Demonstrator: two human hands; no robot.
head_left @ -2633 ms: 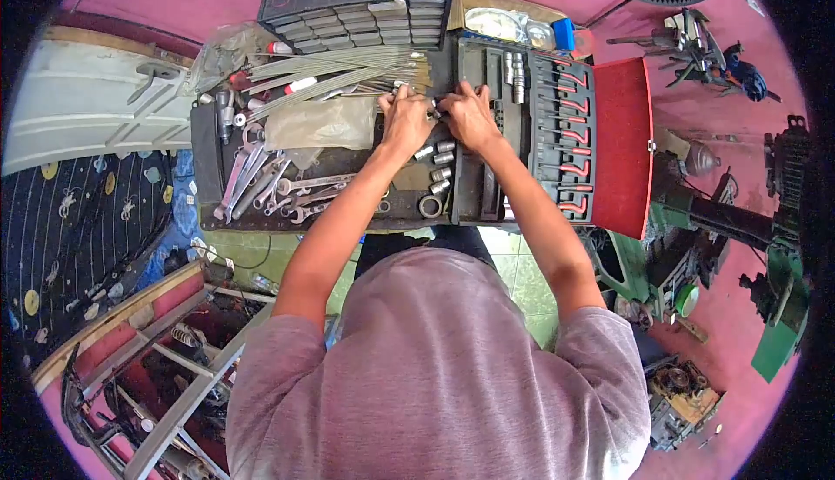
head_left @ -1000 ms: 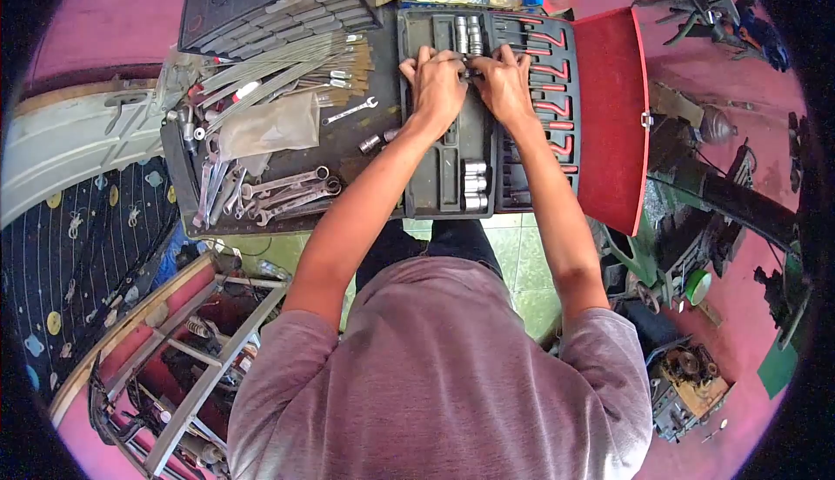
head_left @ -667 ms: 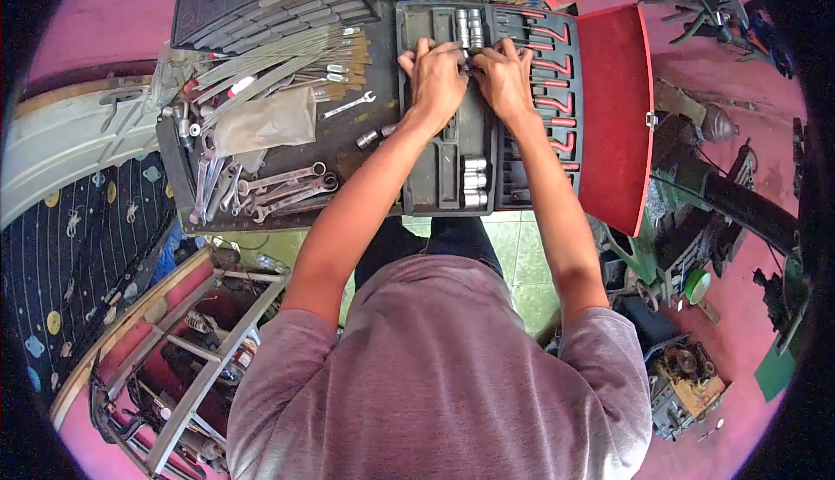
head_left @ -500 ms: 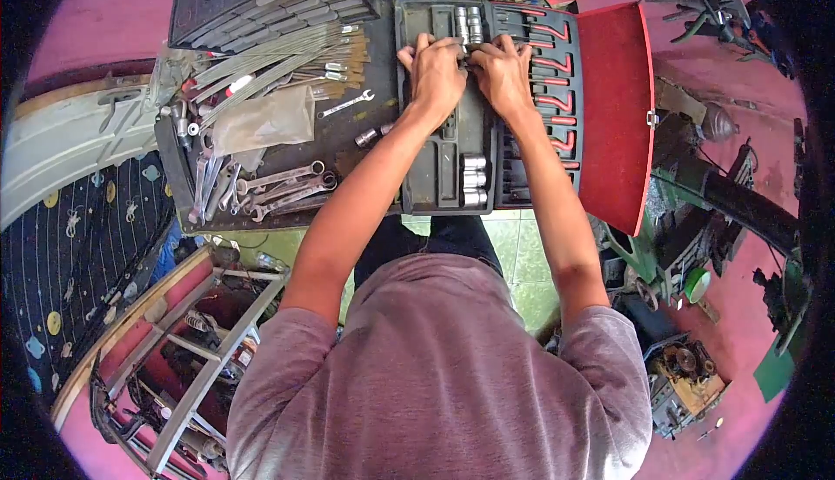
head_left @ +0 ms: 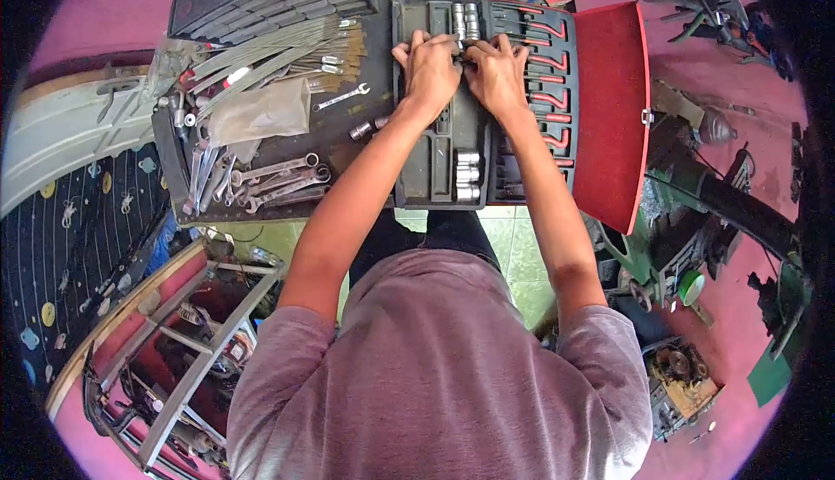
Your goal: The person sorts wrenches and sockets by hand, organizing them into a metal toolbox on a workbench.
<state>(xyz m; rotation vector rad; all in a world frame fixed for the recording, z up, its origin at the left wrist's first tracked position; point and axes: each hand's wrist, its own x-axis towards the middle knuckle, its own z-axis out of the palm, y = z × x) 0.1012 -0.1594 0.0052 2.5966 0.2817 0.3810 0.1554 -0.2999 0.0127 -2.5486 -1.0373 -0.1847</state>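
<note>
Counter (head_left: 374, 50) carries black tray (head_left: 416, 167), red panel (head_left: 609, 115) to its right. Left hand (head_left: 431, 71), right hand (head_left: 497, 78) side by side over tray, fingers curled; grip hidden, can't tell if clamped. Wrench (head_left: 341, 96) left of tray. Upper sockets (head_left: 465, 23) at fingertips, lower sockets (head_left: 468, 174) tray's near end.

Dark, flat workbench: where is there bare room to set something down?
Workbench: bare between the lone silver wrench, cloudy plastic bag and overlapping silver wrenches; a narrow strip runs between the lone wrench and dark plastic tray. Crowded: where long silver rods lie, and over the tray, at the left hand and right hand.
</note>
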